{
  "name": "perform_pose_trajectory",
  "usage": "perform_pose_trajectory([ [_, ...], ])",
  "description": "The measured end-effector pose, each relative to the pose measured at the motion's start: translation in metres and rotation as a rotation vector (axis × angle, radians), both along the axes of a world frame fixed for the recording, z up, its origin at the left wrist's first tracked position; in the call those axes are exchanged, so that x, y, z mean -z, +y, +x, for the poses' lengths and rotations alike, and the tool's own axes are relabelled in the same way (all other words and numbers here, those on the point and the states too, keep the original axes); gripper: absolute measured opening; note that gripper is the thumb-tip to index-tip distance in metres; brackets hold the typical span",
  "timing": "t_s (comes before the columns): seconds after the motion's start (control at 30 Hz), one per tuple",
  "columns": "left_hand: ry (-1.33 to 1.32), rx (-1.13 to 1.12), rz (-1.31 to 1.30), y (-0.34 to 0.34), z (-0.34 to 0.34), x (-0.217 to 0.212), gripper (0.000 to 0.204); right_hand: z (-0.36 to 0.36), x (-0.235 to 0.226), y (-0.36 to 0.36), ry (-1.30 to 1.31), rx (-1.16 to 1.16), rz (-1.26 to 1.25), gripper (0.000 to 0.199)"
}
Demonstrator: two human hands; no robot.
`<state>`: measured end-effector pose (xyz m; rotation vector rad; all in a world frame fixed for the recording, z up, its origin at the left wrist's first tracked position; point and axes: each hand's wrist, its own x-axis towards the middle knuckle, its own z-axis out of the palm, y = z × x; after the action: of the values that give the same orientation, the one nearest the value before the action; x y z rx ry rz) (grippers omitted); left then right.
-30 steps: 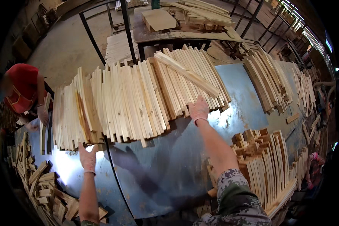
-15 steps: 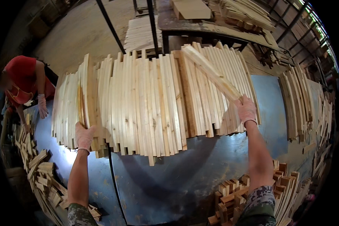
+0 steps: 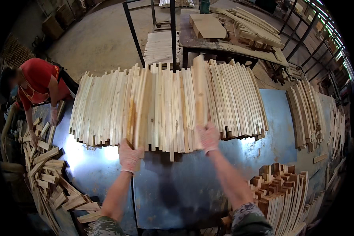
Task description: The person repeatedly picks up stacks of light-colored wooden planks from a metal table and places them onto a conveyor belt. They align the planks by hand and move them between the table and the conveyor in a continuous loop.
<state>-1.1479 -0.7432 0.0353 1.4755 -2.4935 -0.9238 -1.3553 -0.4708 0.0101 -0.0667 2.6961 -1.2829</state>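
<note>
Head view shows the left fingers (image 3: pixel 126 147) closed around the near end of raised wooden slats (image 3: pixel 144 106), how many I cannot tell; their tips are hidden. The right fingers (image 3: pixel 203 133), blurred, grip a plank (image 3: pixel 199 86) rising beyond them. Between and beside both, a slat row (image 3: pixel 166 106) hides part of the blue counter (image 3: pixel 173 196).

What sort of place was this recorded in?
Probably a woodworking workshop: wooden strips lie side by side across a blue metal-looking worktable, short wood pieces are heaped at the left, and more timber lies at the right.
</note>
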Motion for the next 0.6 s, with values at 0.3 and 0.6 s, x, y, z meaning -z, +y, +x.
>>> perform_pose_trajectory([
  [0.3,0.015,0.259,0.106,0.044,0.034,0.010,0.087,0.180,0.040,-0.080,-0.126,-0.408,0.046,0.053],
  [0.6,-0.331,0.253,-0.083,0.060,-0.066,-0.012,0.118,0.205,0.013,-0.058,-0.333,-0.499,-0.189,0.068],
])
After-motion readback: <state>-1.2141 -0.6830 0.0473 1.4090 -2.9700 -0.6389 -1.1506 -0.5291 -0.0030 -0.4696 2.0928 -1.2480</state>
